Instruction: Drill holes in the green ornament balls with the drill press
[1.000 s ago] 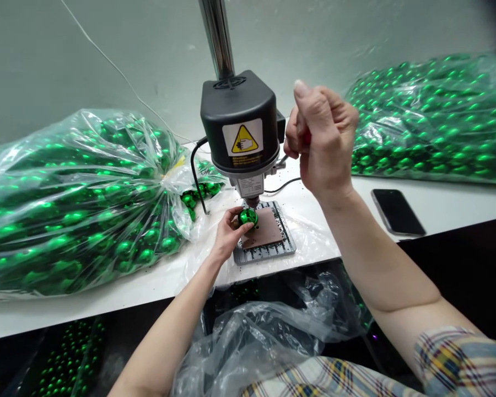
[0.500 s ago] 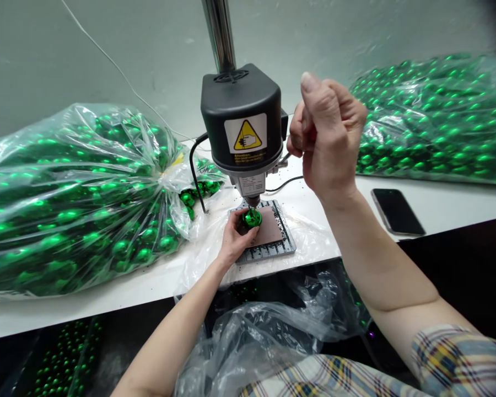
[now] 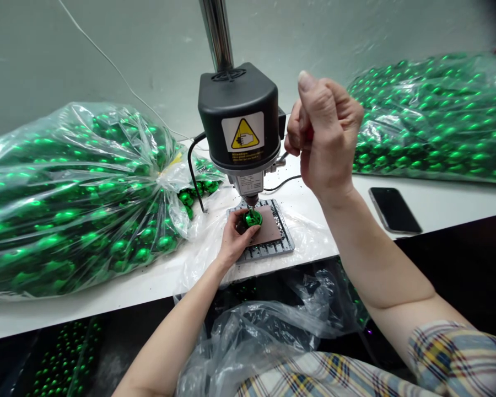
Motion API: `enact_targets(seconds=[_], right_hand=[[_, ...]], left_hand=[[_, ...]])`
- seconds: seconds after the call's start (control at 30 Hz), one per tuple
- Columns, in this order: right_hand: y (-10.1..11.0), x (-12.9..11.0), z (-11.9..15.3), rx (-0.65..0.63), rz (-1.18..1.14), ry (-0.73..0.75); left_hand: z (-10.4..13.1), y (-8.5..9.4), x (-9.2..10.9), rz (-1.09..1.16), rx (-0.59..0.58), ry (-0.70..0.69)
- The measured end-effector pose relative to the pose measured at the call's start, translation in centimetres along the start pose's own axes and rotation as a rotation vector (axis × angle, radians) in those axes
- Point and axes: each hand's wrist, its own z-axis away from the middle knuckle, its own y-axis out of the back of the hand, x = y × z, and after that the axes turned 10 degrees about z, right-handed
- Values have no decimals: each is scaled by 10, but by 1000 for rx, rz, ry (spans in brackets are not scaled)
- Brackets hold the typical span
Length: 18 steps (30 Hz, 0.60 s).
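A bench drill press (image 3: 238, 118) with a black motor housing and a yellow warning label stands in the middle. Under its chuck (image 3: 252, 200), my left hand (image 3: 236, 238) grips a shiny green ball (image 3: 253, 219) between thumb and fingers. The ball rests on a flat pinkish-brown board (image 3: 268, 226), which lies on the grey slotted base (image 3: 288, 242) strewn with dark chips. The drill tip meets the top of the ball or is just above it; I cannot tell which. My right hand (image 3: 324, 132) is closed around the feed lever (image 3: 284, 156) at the drill's right side, with most of the lever hidden.
A large clear bag of green balls (image 3: 74, 209) lies at the left, with loose balls (image 3: 188, 198) by its mouth. Another full bag (image 3: 434, 121) sits at the back right. A phone (image 3: 394, 209) lies near the table's right front edge. Crumpled plastic (image 3: 260, 336) hangs below the edge.
The whole view has shifted very slightly left. Both hands keep their holds on the ball and the lever, with hardly any movement.
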Motion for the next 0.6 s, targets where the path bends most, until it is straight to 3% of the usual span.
enact_targets(seconds=[0.1, 0.3, 0.6], right_hand=[[0, 1, 0, -8, 39, -7], [0, 4, 1, -1, -195, 74], [6, 9, 13, 3, -143, 134]], left_hand=[[3, -4, -4, 21, 14, -2], [3, -7, -9, 132, 16, 45], [2, -7, -4, 130, 44, 21]])
